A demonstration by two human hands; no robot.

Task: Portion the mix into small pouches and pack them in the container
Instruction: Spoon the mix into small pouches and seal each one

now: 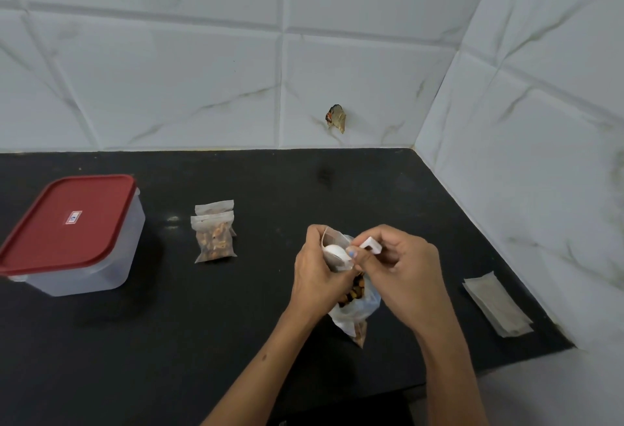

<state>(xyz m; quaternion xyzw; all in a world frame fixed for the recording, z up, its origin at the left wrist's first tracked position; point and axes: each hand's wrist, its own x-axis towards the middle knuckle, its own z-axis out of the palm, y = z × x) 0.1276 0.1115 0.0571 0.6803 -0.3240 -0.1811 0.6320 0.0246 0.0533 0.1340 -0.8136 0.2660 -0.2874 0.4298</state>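
My left hand [315,273] grips a small clear pouch [332,240] by its mouth, above a bigger plastic bag of mix [356,307] on the black counter. My right hand [401,273] pinches the handle of a white scoop [337,255] whose bowl is tipped into the pouch. Two filled pouches [214,236] lie overlapping at centre left. A clear container with a red lid [72,223] stands closed at the far left.
A stack of flat empty pouches [496,305] lies near the right wall. The black counter [169,324] ends at tiled walls behind and to the right. A brown scrap [336,118] sticks to the back wall.
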